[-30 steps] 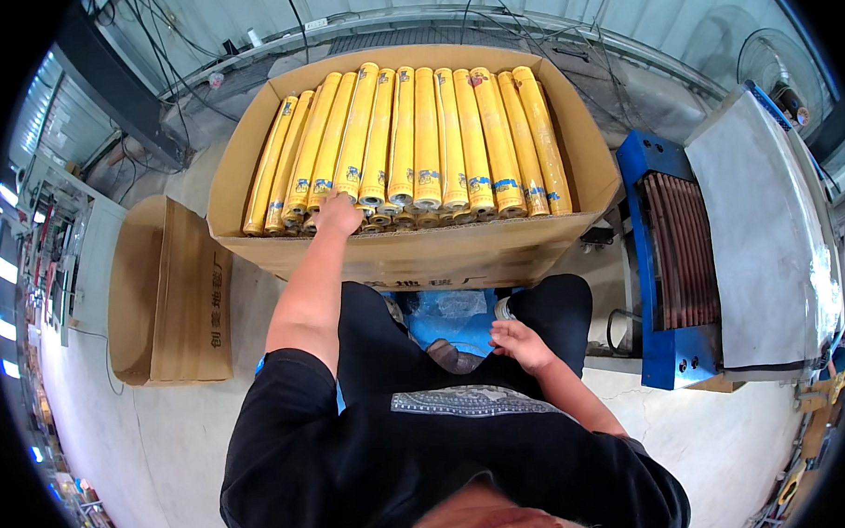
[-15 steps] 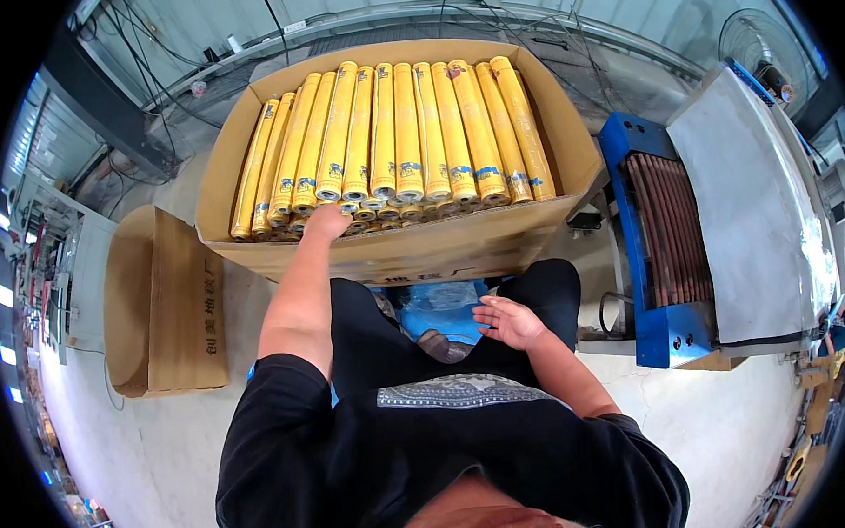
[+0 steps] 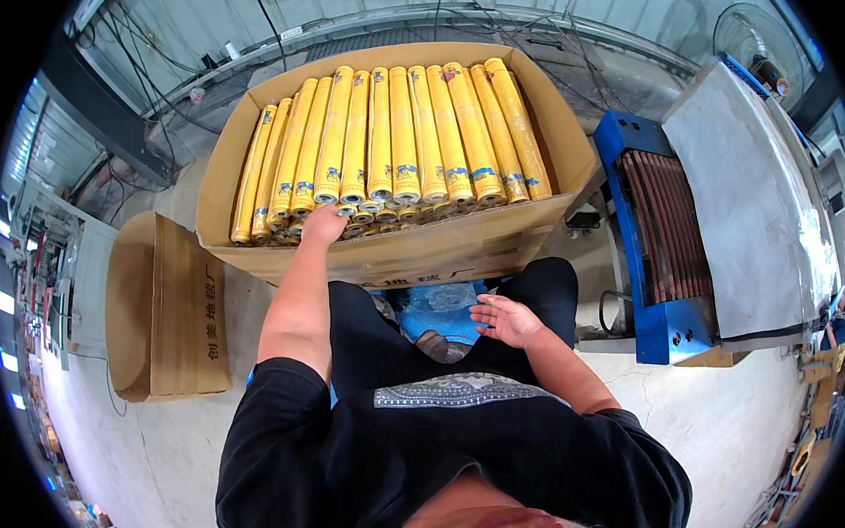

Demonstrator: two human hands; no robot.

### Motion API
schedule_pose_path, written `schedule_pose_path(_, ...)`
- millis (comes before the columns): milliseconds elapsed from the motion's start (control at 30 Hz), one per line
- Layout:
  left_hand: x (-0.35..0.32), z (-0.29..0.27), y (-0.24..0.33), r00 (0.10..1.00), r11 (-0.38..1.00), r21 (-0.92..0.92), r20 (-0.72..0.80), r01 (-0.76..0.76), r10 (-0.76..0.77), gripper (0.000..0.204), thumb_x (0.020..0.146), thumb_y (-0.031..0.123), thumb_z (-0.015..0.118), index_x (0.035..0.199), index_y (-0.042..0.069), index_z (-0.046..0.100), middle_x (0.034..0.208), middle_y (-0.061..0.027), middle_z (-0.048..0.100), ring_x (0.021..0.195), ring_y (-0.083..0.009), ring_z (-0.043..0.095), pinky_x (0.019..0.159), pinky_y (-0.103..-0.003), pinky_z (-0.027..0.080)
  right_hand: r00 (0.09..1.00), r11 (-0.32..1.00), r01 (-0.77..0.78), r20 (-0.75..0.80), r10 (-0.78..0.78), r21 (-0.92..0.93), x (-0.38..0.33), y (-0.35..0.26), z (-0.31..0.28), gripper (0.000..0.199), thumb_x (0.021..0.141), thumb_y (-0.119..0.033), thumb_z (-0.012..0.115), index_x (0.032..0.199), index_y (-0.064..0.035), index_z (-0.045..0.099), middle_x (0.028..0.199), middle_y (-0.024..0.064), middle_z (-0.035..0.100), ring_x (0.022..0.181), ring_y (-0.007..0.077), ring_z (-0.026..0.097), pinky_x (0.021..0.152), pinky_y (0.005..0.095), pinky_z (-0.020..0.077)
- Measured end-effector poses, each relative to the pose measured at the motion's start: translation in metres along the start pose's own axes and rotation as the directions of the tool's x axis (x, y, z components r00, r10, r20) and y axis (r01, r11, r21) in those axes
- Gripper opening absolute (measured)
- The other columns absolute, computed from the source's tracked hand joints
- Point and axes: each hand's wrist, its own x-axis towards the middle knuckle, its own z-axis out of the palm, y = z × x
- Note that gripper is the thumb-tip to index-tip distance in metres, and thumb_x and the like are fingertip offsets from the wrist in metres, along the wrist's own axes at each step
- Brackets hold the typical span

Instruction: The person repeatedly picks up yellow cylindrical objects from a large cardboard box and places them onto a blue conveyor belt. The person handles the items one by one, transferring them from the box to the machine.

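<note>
A large cardboard box [image 3: 533, 232] stands before my knees, packed with long yellow rolls [image 3: 403, 134] in clear wrapping. The top rolls lie side by side, their near ends toward me; the round hollow ends of a lower layer [image 3: 408, 212] show beneath them. My left hand [image 3: 323, 226] reaches over the near wall of the box, its fingers curled in at the roll ends left of the middle. The fingertips and whatever they grip are hidden. Above my right thigh, my right hand [image 3: 510, 320] is held open, fingers apart, with nothing in it.
On the floor at left stands a second, narrower cardboard box [image 3: 184, 314]. To the right is a blue-framed machine [image 3: 671, 332] with dark reddish bars and a big grey-white panel [image 3: 746, 206]. A fan [image 3: 758, 52] stands behind it. Blue plastic [image 3: 438, 305] lies between my legs.
The view has shifted slightly. My left hand stays at the roll ends, and my right hand stays open over my thigh. No roll has visibly moved in the box.
</note>
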Motion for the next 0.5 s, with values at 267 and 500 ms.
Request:
schedule_pose_path(267,0.0005,0.0071,-0.0053,0.995,0.999,-0.052,-0.099,-0.01,0.005,0.032,0.081,0.033,0.059,0.101,0.009,0.068,0.1,-0.0141,0.067,0.097,-0.0294,0.062,0.084,-0.041,0.049,1.0,1.0,-0.007,0.001,0.007,0.001,-0.001,-0.0006,0.0004,0.032,0.089,-0.024,0.058,0.117,-0.01,0.051,0.116,0.0123,0.056,0.108,0.0262,0.055,0.09,0.0428,0.0464)
schedule_pose_path(500,-0.0017,0.0055,-0.0051,0.995,0.996,-0.091,-0.097,-0.008,-0.001,0.029,0.08,0.032,0.061,0.095,0.008,0.068,0.091,-0.0151,0.068,0.089,-0.0299,0.064,0.081,-0.04,0.049,1.0,1.0,-0.01,-0.004,0.01,0.006,0.0002,-0.0007,0.0009,0.035,0.089,-0.023,0.058,0.119,-0.0088,0.049,0.117,0.0132,0.056,0.108,0.0266,0.055,0.089,0.043,0.0471)
